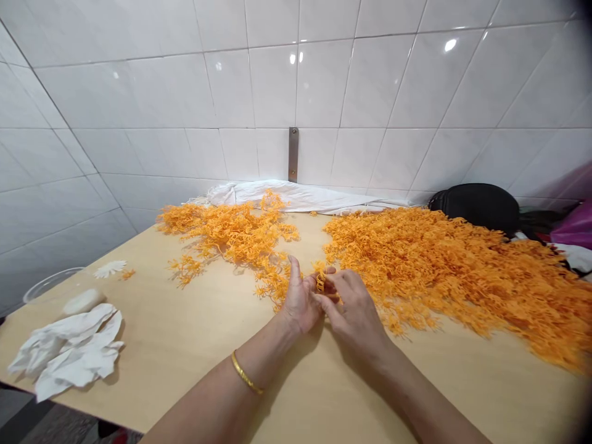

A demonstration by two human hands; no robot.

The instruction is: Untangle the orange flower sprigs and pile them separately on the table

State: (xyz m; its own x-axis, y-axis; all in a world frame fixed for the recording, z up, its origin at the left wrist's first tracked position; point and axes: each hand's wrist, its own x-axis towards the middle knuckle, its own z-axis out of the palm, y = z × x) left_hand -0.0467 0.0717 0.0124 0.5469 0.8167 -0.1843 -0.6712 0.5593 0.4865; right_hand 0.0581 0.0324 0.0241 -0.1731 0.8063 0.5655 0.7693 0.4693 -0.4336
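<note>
Near the middle of the table, my two hands meet around a small orange piece with thin, curly strands [320, 280], which looks like part of an artificial flower. My left hand [300, 302] is turned palm up with its thumb sticking up, and its fingers are curled at the piece, partly hidden. From the other side my right hand [351, 305] pinches the piece between thumb and fingers. A loose heap of similar orange pieces [231, 231] lies behind and left of my hands. The larger orange pile [444, 265] spreads over the right side.
On the left lie crumpled white tissue [74, 351], a whitish rounded lump [84, 301], a white petal-like disc [110, 269] and a clear round container [50, 285]. White cloth [296, 196] runs along the tiled wall. A black case [476, 206] stands behind the right pile.
</note>
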